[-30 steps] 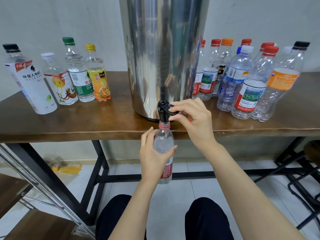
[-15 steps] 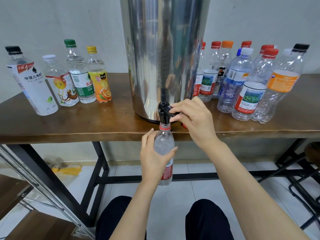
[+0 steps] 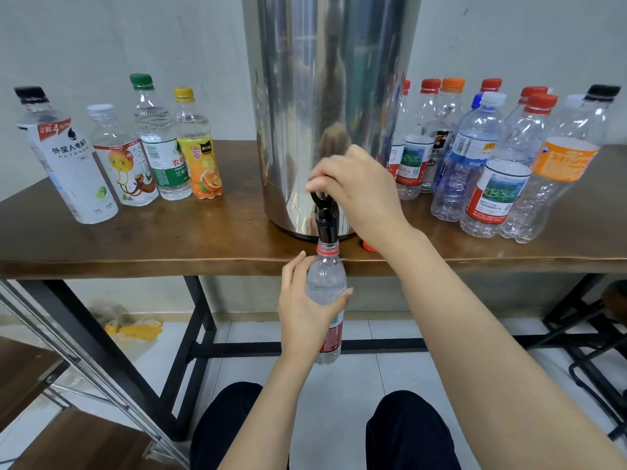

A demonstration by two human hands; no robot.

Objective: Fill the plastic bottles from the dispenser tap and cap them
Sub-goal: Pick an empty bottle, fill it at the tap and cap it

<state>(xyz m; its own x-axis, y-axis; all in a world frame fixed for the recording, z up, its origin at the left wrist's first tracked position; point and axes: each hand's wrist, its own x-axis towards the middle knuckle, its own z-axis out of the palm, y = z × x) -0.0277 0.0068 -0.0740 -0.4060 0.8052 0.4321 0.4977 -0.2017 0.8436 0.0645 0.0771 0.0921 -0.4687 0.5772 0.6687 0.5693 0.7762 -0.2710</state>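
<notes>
The left hand (image 3: pixel 302 313) grips an uncapped clear bottle (image 3: pixel 326 283), its mouth just under the black tap (image 3: pixel 325 222) of the steel dispenser (image 3: pixel 325 96); the right hand (image 3: pixel 363 195) curls round that tap. Water level unclear.

Upright uncapped bottle (image 3: pixel 326 283) under tap (image 3: pixel 325 221)

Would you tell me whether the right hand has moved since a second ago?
Yes. Against the tap, the right hand has risen and shifted left, gripping its lever from above.

Brown wooden table (image 3: pixel 101 239) on black metal legs (image 3: pixel 203 317), crumpled yellow plastic (image 3: pixel 134 330) on tiled floor (image 3: pixel 339 401), grey wall (image 3: pixel 101 35)
</notes>
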